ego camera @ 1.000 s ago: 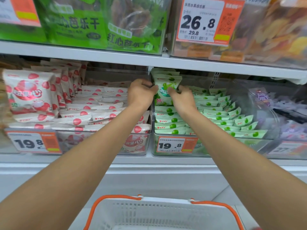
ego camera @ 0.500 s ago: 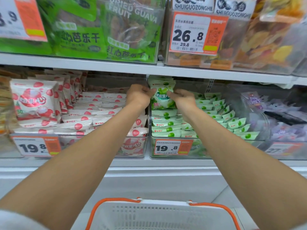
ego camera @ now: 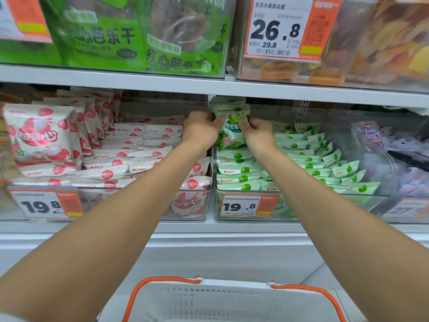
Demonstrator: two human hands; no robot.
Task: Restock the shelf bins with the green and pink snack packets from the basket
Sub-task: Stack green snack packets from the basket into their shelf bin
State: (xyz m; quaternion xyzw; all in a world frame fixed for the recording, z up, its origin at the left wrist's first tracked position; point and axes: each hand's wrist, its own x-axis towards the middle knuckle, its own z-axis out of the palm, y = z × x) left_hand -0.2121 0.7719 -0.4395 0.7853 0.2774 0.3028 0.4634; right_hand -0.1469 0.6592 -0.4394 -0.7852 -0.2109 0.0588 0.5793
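Both my hands reach into the clear green-packet bin [ego camera: 301,205] on the middle shelf. My left hand [ego camera: 200,130] and my right hand [ego camera: 258,133] pinch the two sides of an upright stack of green snack packets [ego camera: 231,129] at the bin's left rear. Flat rows of green packets [ego camera: 308,156] fill the bin around it. To the left, the pink-packet bin [ego camera: 144,205] holds several pink packets [ego camera: 130,156], some standing upright at its left end. The white basket [ego camera: 232,303] with orange handles sits below; its inside is out of view.
The upper shelf board [ego camera: 209,87] hangs just above the stack. Large green guava bags [ego camera: 139,36] and a mixed fruit bin with a 26.8 price tag [ego camera: 282,29] sit on it. A bin of purple packets [ego camera: 383,154] stands to the right.
The view has shifted slightly. Both hands stay on the upright green stack, which sits a little more squarely against the bin's left wall.
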